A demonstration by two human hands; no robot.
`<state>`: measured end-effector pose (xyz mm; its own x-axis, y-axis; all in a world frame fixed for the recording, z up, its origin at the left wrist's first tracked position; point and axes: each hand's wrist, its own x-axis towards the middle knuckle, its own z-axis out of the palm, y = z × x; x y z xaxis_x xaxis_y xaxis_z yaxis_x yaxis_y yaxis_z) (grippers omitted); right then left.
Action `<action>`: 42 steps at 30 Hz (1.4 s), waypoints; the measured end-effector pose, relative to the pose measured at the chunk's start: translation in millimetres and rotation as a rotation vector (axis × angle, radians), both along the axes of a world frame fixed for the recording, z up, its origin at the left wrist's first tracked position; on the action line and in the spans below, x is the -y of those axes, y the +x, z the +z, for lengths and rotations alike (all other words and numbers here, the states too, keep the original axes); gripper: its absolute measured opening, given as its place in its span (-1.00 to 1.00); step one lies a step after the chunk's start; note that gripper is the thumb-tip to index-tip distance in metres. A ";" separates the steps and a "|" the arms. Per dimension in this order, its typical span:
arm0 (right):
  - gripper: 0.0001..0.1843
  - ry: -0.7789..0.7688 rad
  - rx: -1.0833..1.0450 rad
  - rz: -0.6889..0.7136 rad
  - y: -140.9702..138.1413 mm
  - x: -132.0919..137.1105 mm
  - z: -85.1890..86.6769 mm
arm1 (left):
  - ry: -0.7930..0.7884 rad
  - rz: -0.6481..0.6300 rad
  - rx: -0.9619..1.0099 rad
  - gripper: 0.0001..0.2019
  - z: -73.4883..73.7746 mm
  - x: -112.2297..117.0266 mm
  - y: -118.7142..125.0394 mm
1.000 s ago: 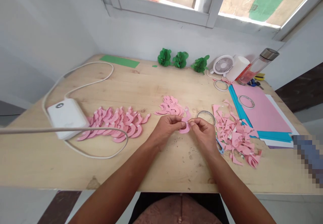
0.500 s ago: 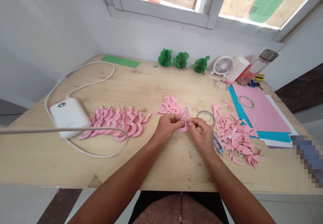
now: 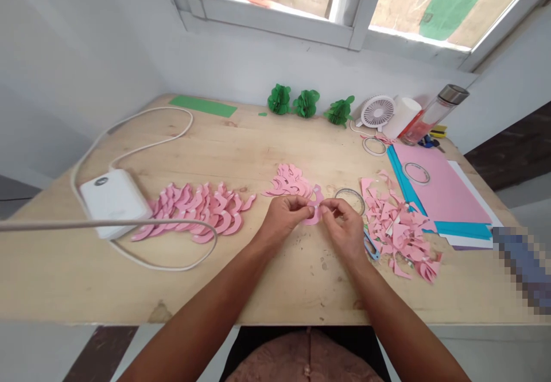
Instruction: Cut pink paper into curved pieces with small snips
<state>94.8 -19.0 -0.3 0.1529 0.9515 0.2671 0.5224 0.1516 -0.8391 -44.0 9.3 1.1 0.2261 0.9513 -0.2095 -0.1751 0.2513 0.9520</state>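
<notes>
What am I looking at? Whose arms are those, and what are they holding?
There's no machine here, just a person. A camera worn on their head took this picture, so you see what they see: their own arms reaching over a wooden table. Their left hand and right hand are pinching a curved piece of pink paper between their fingers. Nearby lie a small heap of curved pink strips, a longer row of them, a pile of pink scraps, a ring of clear tape and scissors with blue handles. Farther back sit three green paper balls.
</notes>
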 end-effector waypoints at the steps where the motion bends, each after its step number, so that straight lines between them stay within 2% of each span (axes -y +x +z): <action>1: -0.87 -0.011 0.015 0.014 -0.4 -0.2 -0.6 | 0.000 -0.017 0.001 -0.88 0.1 0.3 0.4; 9: -0.88 -0.023 0.029 0.001 -1.1 -1.0 -3.5 | -0.018 -0.050 -0.016 -0.82 1.5 1.0 1.9; 13: -0.88 -0.032 0.009 0.002 -0.9 -0.9 -2.5 | -0.023 -0.126 -0.094 -0.84 2.2 0.6 1.2; 17: -0.84 -0.039 -0.049 0.017 6.8 -4.8 0.0 | -0.003 -0.133 -0.116 -0.87 1.5 0.3 0.5; 19: -0.81 -0.024 -0.086 -0.019 16.2 -8.4 2.4 | -0.003 -0.127 -0.113 -0.87 1.6 0.1 0.2; 22: -0.77 -0.022 -0.114 -0.150 34.7 -12.1 8.0 | -0.023 -0.116 -0.110 -0.86 2.9 0.3 0.3; 28: -0.79 -0.125 0.159 -0.160 65.2 -4.3 14.2 | -0.024 -0.127 -0.090 -0.84 3.9 2.2 2.1; 35: -0.80 -0.139 0.674 -0.135 77.9 -1.3 -6.4 | -0.007 -0.128 -0.099 -0.86 3.4 3.3 3.4; 38: -0.80 -0.139 0.760 -0.114 77.0 -2.2 -11.3 | -0.007 -0.128 -0.090 -0.86 4.2 4.0 4.0; 42: -0.80 -0.118 0.775 -0.095 76.1 -3.1 -14.1 | -0.007 -0.139 -0.097 -0.86 4.1 4.3 4.5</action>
